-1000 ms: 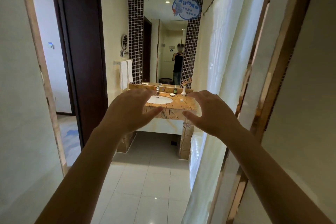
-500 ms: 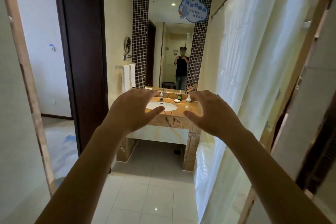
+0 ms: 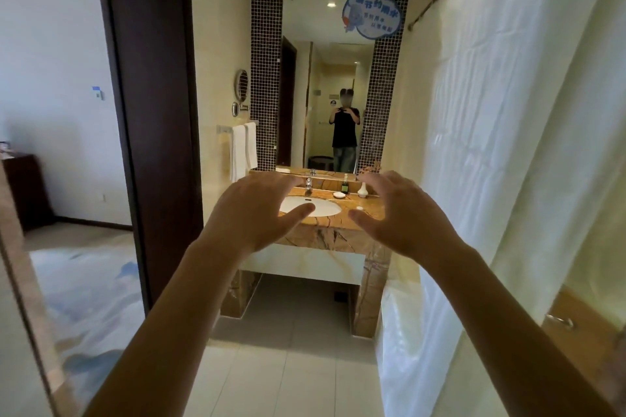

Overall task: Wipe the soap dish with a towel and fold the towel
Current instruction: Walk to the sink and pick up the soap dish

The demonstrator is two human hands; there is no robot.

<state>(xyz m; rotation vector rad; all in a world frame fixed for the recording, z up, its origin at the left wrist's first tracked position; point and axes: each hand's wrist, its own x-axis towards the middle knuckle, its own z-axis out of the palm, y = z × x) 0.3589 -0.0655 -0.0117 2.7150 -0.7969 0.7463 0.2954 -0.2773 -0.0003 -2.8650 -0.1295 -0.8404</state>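
Note:
A small white soap dish [image 3: 338,195] sits on the marble counter [image 3: 342,218] at the far end of the bathroom, right of the white basin [image 3: 321,207]. White towels [image 3: 242,151] hang on a wall rail left of the counter. My left hand [image 3: 252,211] and my right hand [image 3: 404,213] are stretched out in front of me, palms down, fingers spread, holding nothing. Both are well short of the counter.
A white shower curtain [image 3: 508,152] hangs along the right. A dark door frame [image 3: 152,112] stands on the left. Pale floor tiles [image 3: 288,366] lead to the vanity. A faucet [image 3: 308,184], a dark bottle [image 3: 345,185] and a white vase [image 3: 362,189] stand on the counter below a mirror [image 3: 328,95].
The view has moved forward through the doorway into the bathroom, and the vanity looks closer. Both hands keep the same spread pose.

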